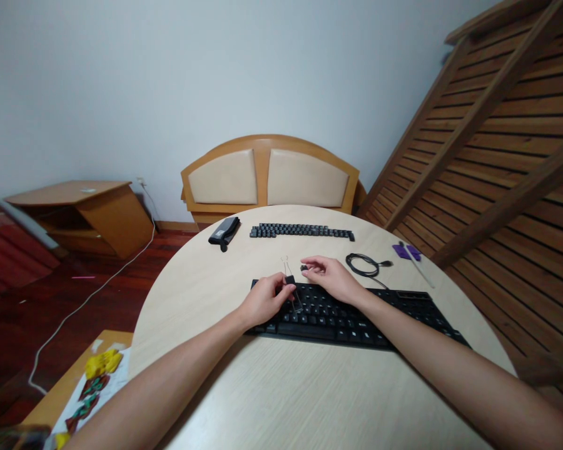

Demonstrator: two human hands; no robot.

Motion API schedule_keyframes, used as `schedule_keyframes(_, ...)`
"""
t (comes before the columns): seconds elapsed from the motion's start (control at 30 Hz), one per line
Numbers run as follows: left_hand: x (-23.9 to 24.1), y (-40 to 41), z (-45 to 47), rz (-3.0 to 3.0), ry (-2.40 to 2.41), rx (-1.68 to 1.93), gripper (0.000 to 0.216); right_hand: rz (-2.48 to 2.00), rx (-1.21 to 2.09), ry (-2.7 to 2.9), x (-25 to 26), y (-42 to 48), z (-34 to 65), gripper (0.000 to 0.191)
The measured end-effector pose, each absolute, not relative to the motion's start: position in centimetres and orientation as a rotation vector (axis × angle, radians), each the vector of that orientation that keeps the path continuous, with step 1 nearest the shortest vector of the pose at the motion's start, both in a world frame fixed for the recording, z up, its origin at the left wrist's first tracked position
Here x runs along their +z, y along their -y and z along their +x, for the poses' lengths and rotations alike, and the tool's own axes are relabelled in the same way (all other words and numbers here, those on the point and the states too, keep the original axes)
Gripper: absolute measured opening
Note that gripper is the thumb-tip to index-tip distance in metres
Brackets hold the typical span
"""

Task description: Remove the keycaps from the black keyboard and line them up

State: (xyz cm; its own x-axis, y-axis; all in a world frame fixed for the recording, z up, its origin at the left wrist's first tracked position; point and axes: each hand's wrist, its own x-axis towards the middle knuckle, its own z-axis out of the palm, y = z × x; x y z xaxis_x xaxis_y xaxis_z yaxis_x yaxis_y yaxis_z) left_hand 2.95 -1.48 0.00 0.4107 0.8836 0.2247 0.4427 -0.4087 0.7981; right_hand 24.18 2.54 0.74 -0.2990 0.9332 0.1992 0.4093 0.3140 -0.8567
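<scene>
A black keyboard (pixel 342 329) lies across the round table, its upper part showing bare places without keycaps. My left hand (pixel 264 301) is closed around a keycap puller (pixel 289 280) with a black body and wire loops at both ends; its lower loop is over the keys. Just to the right, my right hand (pixel 334 279) pinches a small black keycap (pixel 304 268) above the keyboard's back edge. Loose black keycaps (pixel 300 230) stand in several neat rows farther back.
On the pale table (pixel 206 362) are a coiled black cable (pixel 363 265), a dark folded pouch (pixel 224 232), and a purple cloth (pixel 407 252) beside a thin pale stick (pixel 420 267). A headboard (pixel 263 156) stands behind; slatted wood (pixel 497 156) leans at right. A white cord (pixel 94 281) crosses the floor.
</scene>
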Motion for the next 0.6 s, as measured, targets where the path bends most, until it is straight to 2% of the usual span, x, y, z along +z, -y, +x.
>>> schedule_keyframes(0.1,0.2,1.6,3.0,2.006,-1.123,0.861,0.027,-1.265,0.806,1.935,1.1,-6.2,23.8,0.028)
schedule_keyframes(0.37,0.3,1.8,3.0,1.993,-1.135,0.846,0.027,-1.504,0.287,2.168,1.6,-13.1,20.7,0.027)
schedule_keyframes(0.6,0.3,1.9,2.9,2.008,-1.148,0.809,0.026,-1.605,0.142,2.208,1.6,-16.4,18.0,0.024)
